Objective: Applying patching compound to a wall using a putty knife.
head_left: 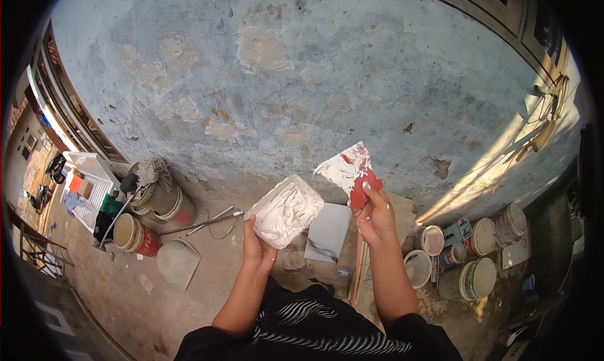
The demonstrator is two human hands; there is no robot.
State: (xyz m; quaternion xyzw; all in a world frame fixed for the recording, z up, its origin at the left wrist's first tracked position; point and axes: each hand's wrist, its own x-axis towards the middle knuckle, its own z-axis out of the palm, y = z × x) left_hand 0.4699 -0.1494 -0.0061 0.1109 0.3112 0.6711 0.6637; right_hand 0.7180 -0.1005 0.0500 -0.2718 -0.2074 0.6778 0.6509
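Note:
A rectangular tub of creamy white paste (286, 210) is gripped at its left side by my left hand (255, 248). My right hand (377, 222) grips a red flat spreader (343, 169), much of its face smeared with the same white paste. The spreader is held up to the right of the tub, apart from it. Both are in front of a pale blue-grey wall (314, 84) with rough, lighter patches and flaked spots.
Buckets (135, 235) and a tangled mop head (154, 178) stand at left, beside a white crate (88, 182). Several more buckets (478, 279) line the right. A grey board (327, 232) and long poles (357, 279) lie on the concrete floor (220, 279).

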